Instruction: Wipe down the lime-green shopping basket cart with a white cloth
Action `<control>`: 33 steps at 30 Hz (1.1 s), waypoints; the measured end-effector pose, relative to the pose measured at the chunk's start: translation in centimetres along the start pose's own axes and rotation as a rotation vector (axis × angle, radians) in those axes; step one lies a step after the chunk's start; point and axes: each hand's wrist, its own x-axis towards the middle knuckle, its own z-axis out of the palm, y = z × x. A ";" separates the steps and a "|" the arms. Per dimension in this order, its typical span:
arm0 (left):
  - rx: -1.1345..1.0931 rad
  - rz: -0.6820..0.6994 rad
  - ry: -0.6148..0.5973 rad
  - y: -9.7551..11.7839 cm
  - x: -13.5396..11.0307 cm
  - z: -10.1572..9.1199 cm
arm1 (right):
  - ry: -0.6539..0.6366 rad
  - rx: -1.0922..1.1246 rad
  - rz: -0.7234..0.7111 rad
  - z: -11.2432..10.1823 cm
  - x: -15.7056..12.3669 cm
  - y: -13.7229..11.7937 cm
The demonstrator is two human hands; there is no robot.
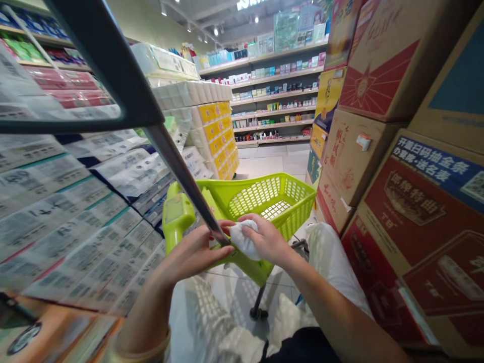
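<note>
A green shopping cart [260,201] stands in front of me, its basket showing nothing inside. A shiny metal tube [181,166] slants up from it to a dark handle frame [139,91] at the upper left. Low on the tube, my left hand [198,247] is closed around it, thumb in front and fingertips partly behind. My right hand [266,239] grips a crumpled white cloth [244,238] right beside the tube; I cannot tell whether the cloth touches it.
Cardboard cartons [368,146] are stacked close on the right. Wrapped paper packs [75,217] fill the left, with yellow packs [219,136] farther on. Shelves of small goods [276,91] line the back. My knees flank a cart caster [259,313].
</note>
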 end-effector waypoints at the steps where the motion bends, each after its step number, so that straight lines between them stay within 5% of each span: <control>1: 0.007 0.004 0.005 -0.1 0.0 0.0 | 0.000 0.051 0.050 0.2 0.5 0.2; 4: 0.007 0.037 0.022 -0.3 0.0 0.0 | 0.023 0.087 0.155 0.7 1.4 0.3; 12: 0.131 -0.026 0.041 -0.5 0.2 0.2 | 0.193 -0.450 0.070 0.5 1.3 0.5; 17: 0.169 -0.115 0.097 -0.4 0.4 0.5 | 0.305 -0.453 -0.269 -0.3 0.0 2.8; 20: 0.216 -0.051 0.178 -0.5 0.5 0.6 | 0.228 -0.474 -0.492 -0.1 -1.1 3.8; 25: 0.208 -0.036 0.166 -0.7 0.4 0.5 | 0.142 -0.411 -0.497 0.8 -2.6 4.8; 33: 0.158 -0.058 0.119 -0.1 0.5 0.0 | 0.342 -0.454 -0.525 -2.2 -1.9 -0.2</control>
